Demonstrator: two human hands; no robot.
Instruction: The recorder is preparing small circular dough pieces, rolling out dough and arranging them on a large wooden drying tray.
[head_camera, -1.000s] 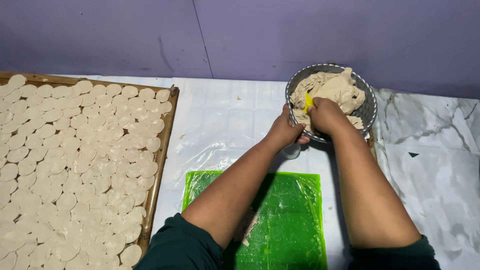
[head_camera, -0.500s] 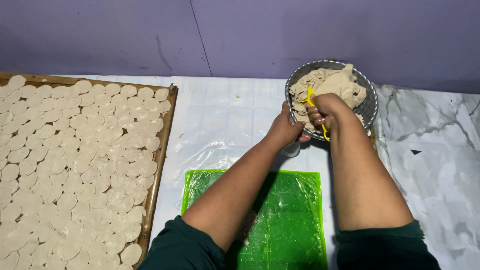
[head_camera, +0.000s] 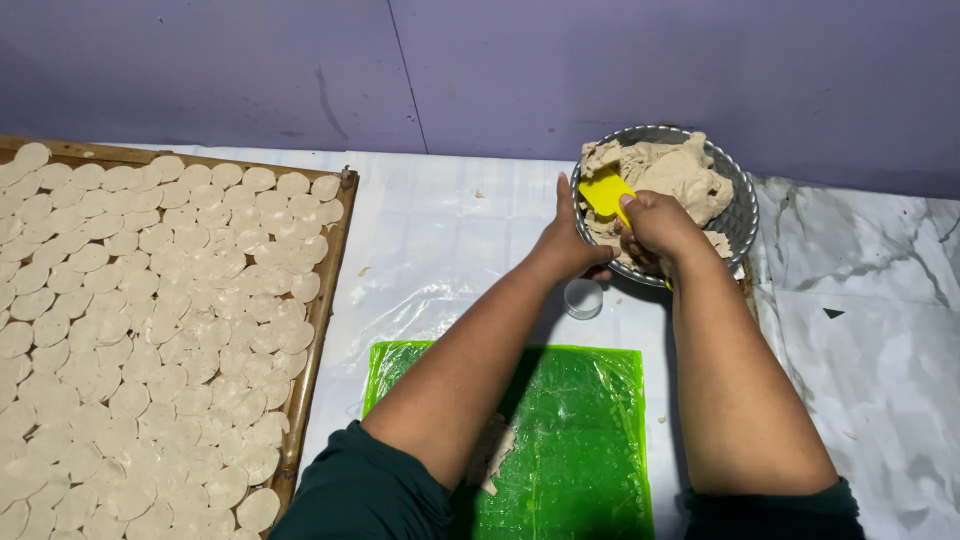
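A round metal bowl (head_camera: 742, 212) at the back right holds a lump of beige dough (head_camera: 672, 172). My right hand (head_camera: 655, 225) is closed around a yellow scraper (head_camera: 603, 191), its flat blade raised at the bowl's left side against the dough. My left hand (head_camera: 568, 238) grips the bowl's left rim, thumb pointing up. Both forearms stretch forward over a green plastic sheet (head_camera: 575, 440), where a small scrap of dough (head_camera: 493, 450) lies.
A wooden tray (head_camera: 318, 300) on the left is covered with several thin round dough discs (head_camera: 150, 320). A small white cup (head_camera: 583, 297) stands just below the bowl. White plastic covers the table (head_camera: 440, 240); a purple wall runs behind.
The scraper blade has come up from the dough to the bowl's left edge. My left hand stays on the rim. The camera view has shifted slightly.
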